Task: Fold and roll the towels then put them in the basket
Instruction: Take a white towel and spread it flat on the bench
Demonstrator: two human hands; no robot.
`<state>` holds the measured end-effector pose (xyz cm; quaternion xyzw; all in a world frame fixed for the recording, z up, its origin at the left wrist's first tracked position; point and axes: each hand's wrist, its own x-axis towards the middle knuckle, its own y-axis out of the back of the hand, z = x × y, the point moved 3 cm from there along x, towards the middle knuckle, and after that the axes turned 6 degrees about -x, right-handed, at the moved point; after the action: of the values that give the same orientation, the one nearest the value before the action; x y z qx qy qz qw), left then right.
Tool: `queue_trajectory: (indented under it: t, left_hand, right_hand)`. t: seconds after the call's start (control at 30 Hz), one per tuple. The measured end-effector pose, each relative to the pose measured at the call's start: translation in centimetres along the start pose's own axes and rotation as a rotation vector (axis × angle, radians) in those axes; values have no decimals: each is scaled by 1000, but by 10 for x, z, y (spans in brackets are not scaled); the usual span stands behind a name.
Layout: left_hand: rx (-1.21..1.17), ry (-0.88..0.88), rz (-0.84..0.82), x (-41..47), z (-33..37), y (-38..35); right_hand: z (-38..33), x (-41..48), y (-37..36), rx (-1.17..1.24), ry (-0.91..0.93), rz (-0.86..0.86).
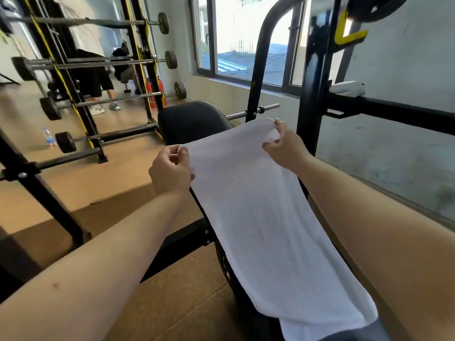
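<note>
Along the black padded bench (194,121) a white towel (266,230) lies stretched lengthwise, its far end lifted a little above the pad and its near end reaching toward the person. Both hands are at the far end. The left hand (170,169) pinches the left corner between thumb and curled fingers, and the right hand (283,146) grips the right corner, fingers tucked round the edge so the cloth bunches slightly there. Both arms reach forward nearly straight, the right hand a touch farther away than the left. This looks like the folding stage, early on (a second layer shows under the near end, so the towel may already be doubled once; I cannot be sure). The next move probably calls for carrying both corners evenly toward the near end, keeping the long edges lined up so the fold lands square on the narrow pad. No basket is in view.
</note>
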<state>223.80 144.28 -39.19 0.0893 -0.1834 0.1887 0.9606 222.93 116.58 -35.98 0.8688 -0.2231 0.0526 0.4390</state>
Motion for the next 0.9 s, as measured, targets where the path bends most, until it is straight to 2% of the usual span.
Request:
queue_trajectory:
  t: [0.27,0.57,0.7,0.8,0.9]
  left_hand:
    - [-13,147,23,44,-52,-11]
    - [-21,100,93,97,-55,-18]
    - [-11,127,101,108,-63,-23]
    - [55,46,64,107,-67,-23]
    - [157,-67,-42,93,-62,-24]
  right_hand:
    - [11,46,-67,45,-17,-113]
    - [-4,84,-94,51,-8,-94]
    - [-4,90,-108,44,-4,-155]
    - [-2,88,-114,-21,-9,-183]
    - [1,83,-116,-143,7,-230]
